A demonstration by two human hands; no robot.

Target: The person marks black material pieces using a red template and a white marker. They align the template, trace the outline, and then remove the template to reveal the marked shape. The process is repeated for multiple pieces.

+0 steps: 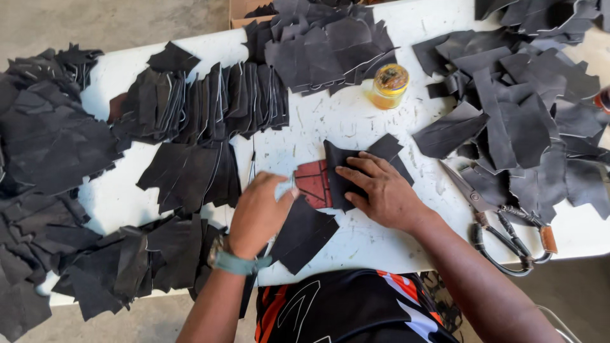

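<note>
Both forearms are bare, with no sleeves reaching into view. The left hand (257,213) has a wristband (238,262) just behind it, a pale grey-green strap with a small metal-looking piece at the outer edge. The right hand (381,190) wears nothing. Below, the person's shirt (343,308) is black with orange and white stripes and a thin white outline shape

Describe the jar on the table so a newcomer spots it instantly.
Start at the white table strewn with black leather pieces. In its upper middle, just right of the heaped pile by the cardboard box, stands a small jar. It is the only yellow, glassy, round thing among flat black scraps.
</note>
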